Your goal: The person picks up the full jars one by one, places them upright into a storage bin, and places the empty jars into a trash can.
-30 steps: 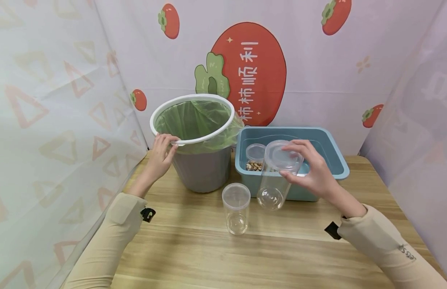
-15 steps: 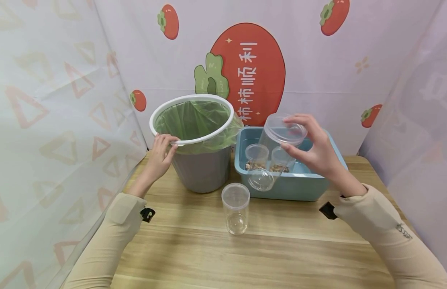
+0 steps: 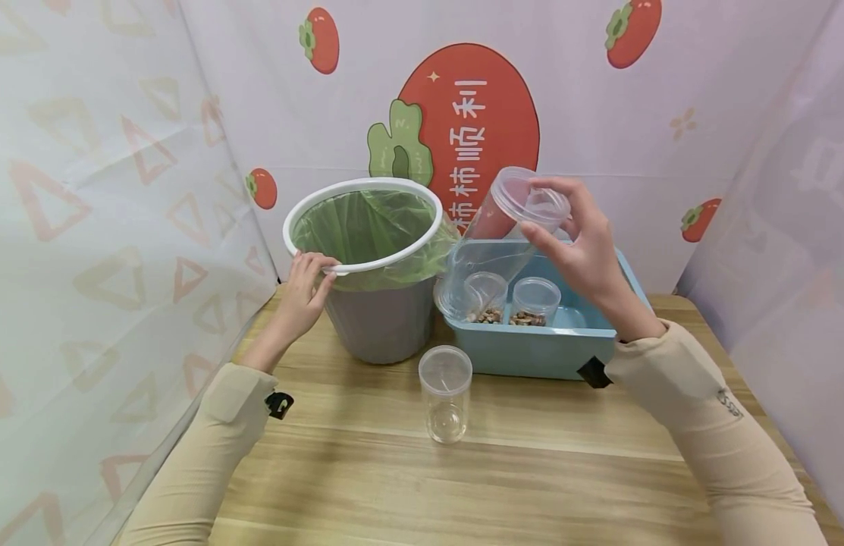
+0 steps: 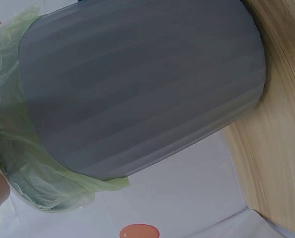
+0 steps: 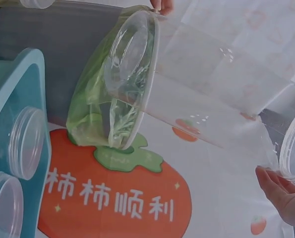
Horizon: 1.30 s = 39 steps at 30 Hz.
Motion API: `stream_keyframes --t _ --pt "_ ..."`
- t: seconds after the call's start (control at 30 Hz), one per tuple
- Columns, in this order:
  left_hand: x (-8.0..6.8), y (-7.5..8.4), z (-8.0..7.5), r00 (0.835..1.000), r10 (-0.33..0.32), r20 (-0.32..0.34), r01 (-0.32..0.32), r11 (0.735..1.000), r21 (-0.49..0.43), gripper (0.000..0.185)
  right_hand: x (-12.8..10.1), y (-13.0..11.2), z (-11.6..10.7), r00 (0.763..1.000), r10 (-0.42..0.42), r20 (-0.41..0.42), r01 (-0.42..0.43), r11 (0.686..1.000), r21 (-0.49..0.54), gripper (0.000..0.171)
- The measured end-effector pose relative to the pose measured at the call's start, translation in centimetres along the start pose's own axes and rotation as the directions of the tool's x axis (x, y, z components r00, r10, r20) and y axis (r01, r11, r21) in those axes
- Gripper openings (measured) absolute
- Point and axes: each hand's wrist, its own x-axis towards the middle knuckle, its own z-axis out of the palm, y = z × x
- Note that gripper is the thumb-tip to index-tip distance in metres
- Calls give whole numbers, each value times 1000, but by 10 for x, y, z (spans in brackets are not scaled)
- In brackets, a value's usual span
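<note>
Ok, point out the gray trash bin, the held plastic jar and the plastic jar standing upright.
Gray trash bin (image 3: pixel 381 326), head view: its side wall.
Held plastic jar (image 3: pixel 493 249), head view: its tilted body.
Upright plastic jar (image 3: pixel 446 408), head view: its clear body.

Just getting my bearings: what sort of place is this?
Probably a staged tabletop booth: printed sheets line three sides of a wood-grain table bearing a lined bin and a blue tub.

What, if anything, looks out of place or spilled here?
Nothing appears spilled or broken. Only the green bag looks untidy: it flares out loosely below the white rim of the grey bin, beside the blue tub. The clear jar tilts, but the right hand holds it, so that seems deliberate.
</note>
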Motion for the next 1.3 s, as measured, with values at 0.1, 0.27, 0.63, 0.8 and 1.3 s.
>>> stream_keyframes --t 0.1,0.27,0.63,0.8,1.3 --pt "0 -1 1 1000 -3 1 3 1000 -3 14 6 0 5 999 -5 -34 5 1000 5 46" --pt "0 -1 1 1000 -1 -4 1 1000 -6 13 18 -1 15 995 -22 -95 26 999 38 47" --pt "1 -2 1 1000 6 -3 -6 1000 1 14 46 -4 37 986 1 -167 26 987 159 46" --pt "0 -2 1 1000 2 -6 -2 1000 -2 14 56 -17 52 983 26 -183 9 982 190 43" --pt "-1 -1 2 1000 -2 -11 2 1000 3 13 86 7 94 982 56 -180 -56 998 4 46"
